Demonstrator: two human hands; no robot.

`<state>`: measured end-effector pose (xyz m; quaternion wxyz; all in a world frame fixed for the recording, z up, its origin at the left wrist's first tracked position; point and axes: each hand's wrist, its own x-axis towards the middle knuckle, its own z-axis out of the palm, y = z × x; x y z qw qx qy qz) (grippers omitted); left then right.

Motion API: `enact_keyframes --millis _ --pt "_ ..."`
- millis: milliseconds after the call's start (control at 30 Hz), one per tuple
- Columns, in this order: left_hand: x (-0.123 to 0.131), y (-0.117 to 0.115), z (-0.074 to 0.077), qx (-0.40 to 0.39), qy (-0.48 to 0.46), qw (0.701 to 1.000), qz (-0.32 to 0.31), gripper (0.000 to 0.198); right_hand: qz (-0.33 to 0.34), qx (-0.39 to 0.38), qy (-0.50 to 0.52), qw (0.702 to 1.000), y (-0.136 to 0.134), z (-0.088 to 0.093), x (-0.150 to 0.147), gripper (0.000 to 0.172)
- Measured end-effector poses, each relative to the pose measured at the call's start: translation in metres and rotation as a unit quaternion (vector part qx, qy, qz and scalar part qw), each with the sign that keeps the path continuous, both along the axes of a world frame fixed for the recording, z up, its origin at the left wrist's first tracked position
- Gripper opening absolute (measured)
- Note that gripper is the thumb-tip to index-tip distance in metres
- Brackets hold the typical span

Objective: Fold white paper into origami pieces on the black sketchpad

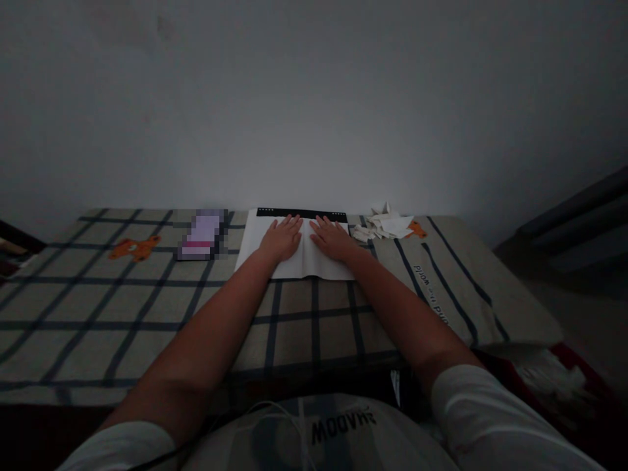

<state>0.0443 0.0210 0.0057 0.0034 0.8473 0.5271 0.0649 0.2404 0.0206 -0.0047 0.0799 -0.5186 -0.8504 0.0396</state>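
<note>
A white sheet of paper [318, 265] with a crease down its middle lies at the far side of the table, before the wall. Along its top edge runs a black strip [309, 214] with small white marks at both ends. My left hand [283, 237] rests flat on the left half of the sheet, fingers stretched out. On the right half lies my right hand [333, 238], also flat with its fingers extended. The two hands are a little apart, with the crease between them. Neither one grips anything.
Crumpled and folded white paper pieces [385, 224] lie right of the sheet. A blurred, phone-like object [201, 235] is to the left. A checked cloth [235, 337] with orange figures covers the table. Behind it rises a plain wall [314, 111].
</note>
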Motion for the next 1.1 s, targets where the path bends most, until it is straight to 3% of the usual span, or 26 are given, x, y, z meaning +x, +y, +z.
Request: enact_keyframes --millis 1100 --pt "0.012 -0.006 0.002 0.01 -0.01 0.999 0.05 0.057 -0.06 -0.002 0.013 0.998 -0.013 0.005 -0.017 0.058"
